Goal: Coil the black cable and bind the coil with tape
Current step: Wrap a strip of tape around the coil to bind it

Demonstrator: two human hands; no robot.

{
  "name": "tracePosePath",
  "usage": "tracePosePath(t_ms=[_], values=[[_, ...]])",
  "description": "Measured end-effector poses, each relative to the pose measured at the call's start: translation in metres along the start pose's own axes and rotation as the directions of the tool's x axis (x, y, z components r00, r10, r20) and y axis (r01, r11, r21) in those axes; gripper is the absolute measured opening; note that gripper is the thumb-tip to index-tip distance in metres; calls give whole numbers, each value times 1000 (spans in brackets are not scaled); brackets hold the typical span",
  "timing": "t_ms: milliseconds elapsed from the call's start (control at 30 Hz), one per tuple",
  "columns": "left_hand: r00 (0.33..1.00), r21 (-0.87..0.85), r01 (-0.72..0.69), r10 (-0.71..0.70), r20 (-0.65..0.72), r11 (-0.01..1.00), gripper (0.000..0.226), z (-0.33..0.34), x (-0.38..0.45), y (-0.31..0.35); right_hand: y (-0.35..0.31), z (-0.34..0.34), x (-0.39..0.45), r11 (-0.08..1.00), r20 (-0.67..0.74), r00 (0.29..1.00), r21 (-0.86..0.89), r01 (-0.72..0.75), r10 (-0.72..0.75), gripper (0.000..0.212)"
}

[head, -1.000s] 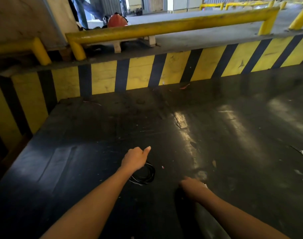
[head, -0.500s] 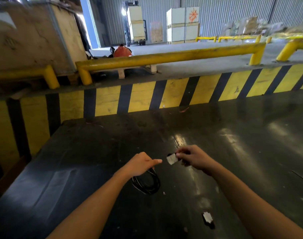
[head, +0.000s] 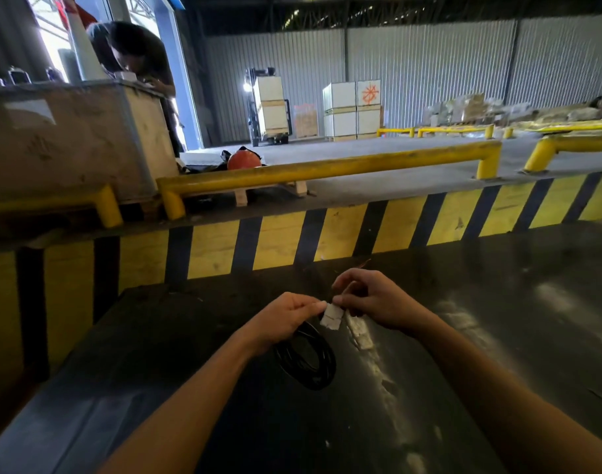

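Cable coil (head: 306,359) in left hand (head: 282,319), right hand (head: 373,299) pinching white tape (head: 332,316)

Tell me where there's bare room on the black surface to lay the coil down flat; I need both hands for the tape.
Bare room lies left of the left hand, toward the black surface's left edge, and near you between the forearms. Right of the right hand it is mostly bare too, apart from small scraps by the right edge. It is crowded at the centre, where coil, tape and both hands meet.
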State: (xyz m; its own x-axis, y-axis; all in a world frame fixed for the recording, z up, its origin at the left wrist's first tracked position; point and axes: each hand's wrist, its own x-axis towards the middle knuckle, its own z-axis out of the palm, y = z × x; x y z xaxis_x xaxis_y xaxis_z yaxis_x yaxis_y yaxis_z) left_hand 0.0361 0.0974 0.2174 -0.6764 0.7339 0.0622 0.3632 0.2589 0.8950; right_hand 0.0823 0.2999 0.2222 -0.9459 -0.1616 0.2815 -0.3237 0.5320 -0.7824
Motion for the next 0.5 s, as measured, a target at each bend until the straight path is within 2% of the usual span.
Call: tracePosePath(t_ms=[200,333,400,500], values=[[997,-46,-60,57,-49,997,30,2,-1,9,-8,-1,1,997,-125,990,-21,68,-70,8],[982,-22,-92,87,-168,995,26,3,3,13,-10,4,-3,948,-259,942,-286,137,-214,6],[976,-37,-89,80,-204,995,25,1,4,15,-12,3,-7,904,-214,930,-375,203,-298,17],[971,-53,-86,72,-228,995,27,1,4,20,-12,1,-9,847,-107,936,-470,249,-334,28]])
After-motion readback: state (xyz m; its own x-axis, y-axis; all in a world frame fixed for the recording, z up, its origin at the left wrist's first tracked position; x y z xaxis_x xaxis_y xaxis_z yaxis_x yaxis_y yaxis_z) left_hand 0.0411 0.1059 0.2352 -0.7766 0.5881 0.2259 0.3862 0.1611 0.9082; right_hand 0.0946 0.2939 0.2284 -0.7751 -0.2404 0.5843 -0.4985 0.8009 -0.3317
